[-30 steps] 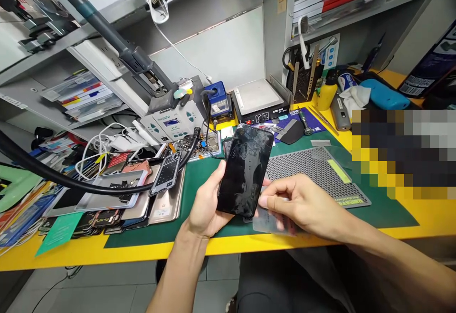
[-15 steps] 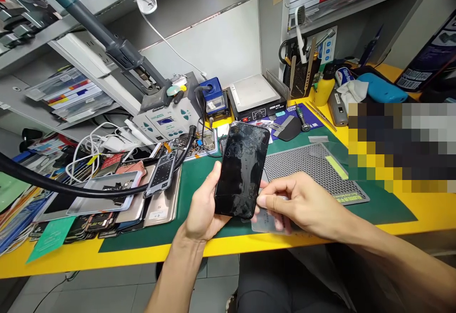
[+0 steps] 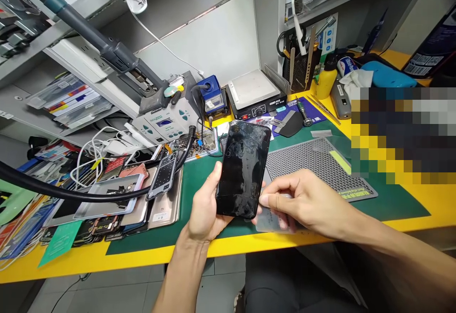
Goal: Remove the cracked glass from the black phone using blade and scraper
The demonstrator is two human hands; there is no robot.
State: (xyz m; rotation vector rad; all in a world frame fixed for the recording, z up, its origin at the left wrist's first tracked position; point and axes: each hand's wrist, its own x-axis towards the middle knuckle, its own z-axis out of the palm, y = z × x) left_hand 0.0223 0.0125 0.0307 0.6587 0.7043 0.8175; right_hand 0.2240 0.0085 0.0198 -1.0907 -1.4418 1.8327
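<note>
A black smartphone [image 3: 244, 170] with a smeared, cracked-looking screen is tilted up above the green mat [image 3: 199, 184]. My left hand [image 3: 206, 203] is closed round its left and lower side, thumb along the edge. At the phone's lower right edge, my right hand [image 3: 297, 201] is closed in a pinch, thumb against forefinger. A translucent plastic card [image 3: 269, 222] is in that hand, and some of my fingers show through it. Where the card's upper part meets the phone is hidden by my fingers.
Stacked phones and phone shells [image 3: 166, 199] lie on the left under a black hose [image 3: 89, 194]. A grey perforated pad [image 3: 302, 161] lies on the right. Behind are a hot plate [image 3: 254, 92], a rework station [image 3: 164, 123] and a tool holder [image 3: 301, 73]. The yellow table edge [image 3: 160, 258] is close to me.
The camera view has shifted slightly. Both hands keep their hold, and the phone and card stay in nearly the same position relative to each other.
</note>
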